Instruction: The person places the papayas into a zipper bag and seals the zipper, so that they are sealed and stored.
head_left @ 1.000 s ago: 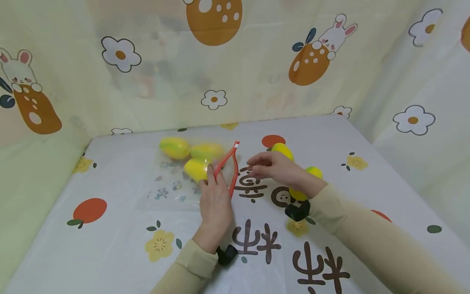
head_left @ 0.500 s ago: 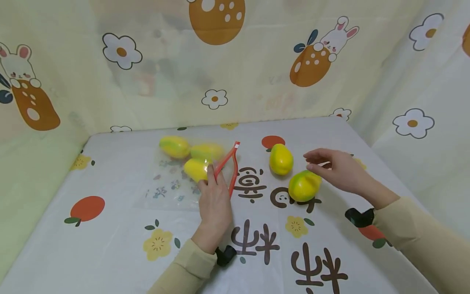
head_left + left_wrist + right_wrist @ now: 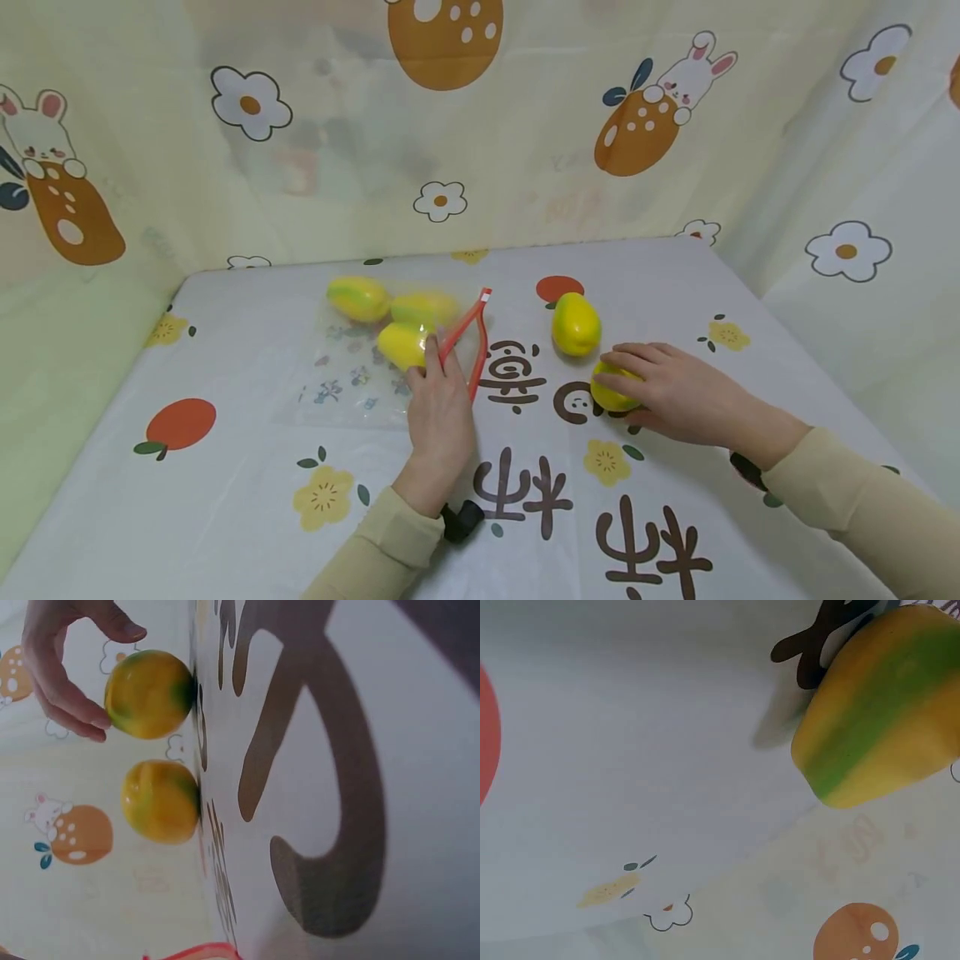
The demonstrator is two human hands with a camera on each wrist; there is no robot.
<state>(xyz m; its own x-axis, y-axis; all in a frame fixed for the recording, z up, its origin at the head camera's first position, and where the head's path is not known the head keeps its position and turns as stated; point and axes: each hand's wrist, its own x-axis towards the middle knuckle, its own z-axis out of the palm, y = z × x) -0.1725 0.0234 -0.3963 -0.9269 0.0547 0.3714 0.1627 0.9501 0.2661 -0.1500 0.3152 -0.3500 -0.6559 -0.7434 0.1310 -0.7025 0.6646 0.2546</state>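
My left hand [image 3: 438, 429] holds the mouth of a clear printed zip bag [image 3: 322, 400], its thumb hidden. The bag's red zip strip [image 3: 481, 350] spreads apart beside the fingers. Inside the bag lie three yellow-green mangoes [image 3: 357, 299]. My right hand [image 3: 678, 398] reaches over a mango [image 3: 611, 393] on the table. In the left wrist view, that hand's thumb and fingers [image 3: 86, 712] are spread around this mango [image 3: 150, 694], fingertips at its side. The right wrist view shows a mango [image 3: 885, 705] close up, with no fingers visible.
Another mango [image 3: 576, 324] stands just behind the one at my right hand. A white printed cloth [image 3: 247, 500] covers the table. Cream printed curtains [image 3: 517, 167] hang along the back and both sides.
My right hand first drew back to the right from the bag side, uncovering the two loose mangoes. Then it came down over the nearer one. The left hand stays at the bag.
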